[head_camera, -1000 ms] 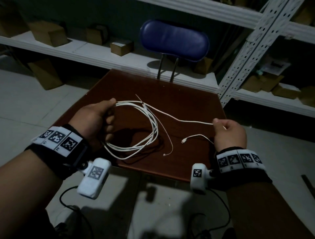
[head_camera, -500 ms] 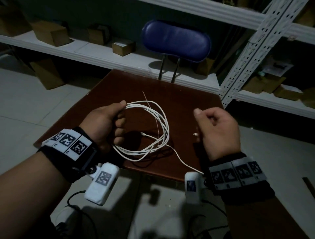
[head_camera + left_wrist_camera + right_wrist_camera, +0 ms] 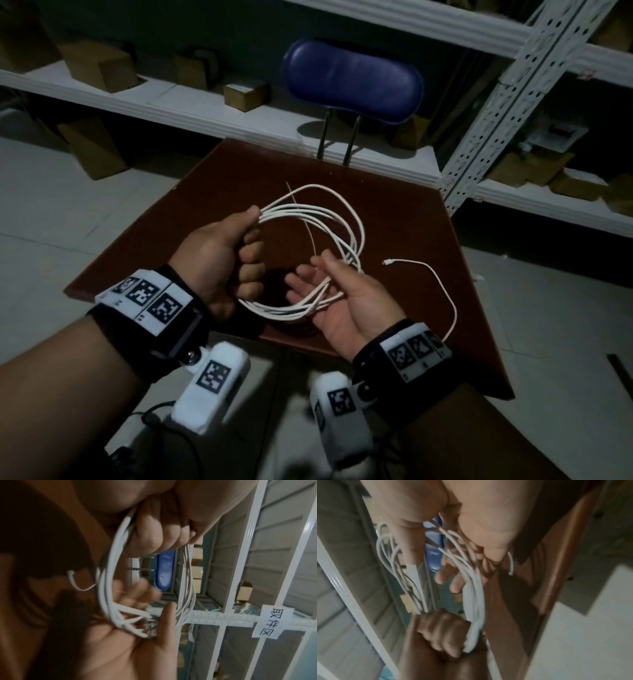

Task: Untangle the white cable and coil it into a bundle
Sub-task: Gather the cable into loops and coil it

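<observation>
One thin, smooth white cable [image 3: 318,219], wound in several round loops, held above the dark brown tabletop [image 3: 404,205]. Left hand [image 3: 222,253]: grip fisted round the loops' far side. Right hand [image 3: 346,301]: palm up, fingers relaxed, loops lying across it. Half a second ago it was raised clear of the coil. Loose tail now trails right, one small connector [image 3: 386,262] at its end.
</observation>
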The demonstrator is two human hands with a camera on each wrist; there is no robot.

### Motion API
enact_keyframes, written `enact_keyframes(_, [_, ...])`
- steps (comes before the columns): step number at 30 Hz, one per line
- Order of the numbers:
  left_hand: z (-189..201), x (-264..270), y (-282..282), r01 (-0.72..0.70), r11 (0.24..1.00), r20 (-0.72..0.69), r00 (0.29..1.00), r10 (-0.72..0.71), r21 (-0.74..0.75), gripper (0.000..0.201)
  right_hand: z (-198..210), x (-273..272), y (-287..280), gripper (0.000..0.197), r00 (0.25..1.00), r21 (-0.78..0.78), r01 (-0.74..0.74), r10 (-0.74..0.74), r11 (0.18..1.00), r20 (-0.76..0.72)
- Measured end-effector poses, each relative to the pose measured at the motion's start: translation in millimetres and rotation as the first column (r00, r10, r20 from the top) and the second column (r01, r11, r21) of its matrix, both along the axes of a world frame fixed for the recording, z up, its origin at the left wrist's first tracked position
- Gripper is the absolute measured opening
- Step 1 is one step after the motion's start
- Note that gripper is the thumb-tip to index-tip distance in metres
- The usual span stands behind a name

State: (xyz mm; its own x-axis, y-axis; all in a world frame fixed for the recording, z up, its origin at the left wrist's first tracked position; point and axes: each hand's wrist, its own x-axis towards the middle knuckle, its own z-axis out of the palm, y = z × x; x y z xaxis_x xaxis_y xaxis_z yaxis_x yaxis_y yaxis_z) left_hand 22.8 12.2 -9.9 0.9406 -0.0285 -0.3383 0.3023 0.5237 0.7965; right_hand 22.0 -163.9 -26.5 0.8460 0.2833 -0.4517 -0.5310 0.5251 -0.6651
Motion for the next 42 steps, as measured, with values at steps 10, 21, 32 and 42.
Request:
enact_keyframes(10, [-5,-3,0,0.064,0.996,-0.053,0.997,-0.060,0.064,0.041,8,15,-19,0.005,0.989,0.011,0.042,-0.043,0.999,0.142])
enact_keyframes(21, [-7,-4,2,0.194,0.977,-0.053,0.980,-0.190,0.084,0.043,8,17,-33,0.026,0.958,-0.189,-0.078,0.126,0.979,0.258])
enact_keyframes(32, [-9,-7,-1,0.355,0.916,0.025,0.930,-0.366,0.186,0.042,8,12,-33,0.018,0.801,-0.759,0.111,0.395,0.642,0.451])
enact_keyframes(42, [-7,-7,-3,0.364,0.893,0.035,0.922,-0.386,0.265,0.034,6,7,-39,0.016,0.605,-0.746,0.665,0.615,-0.041,0.505])
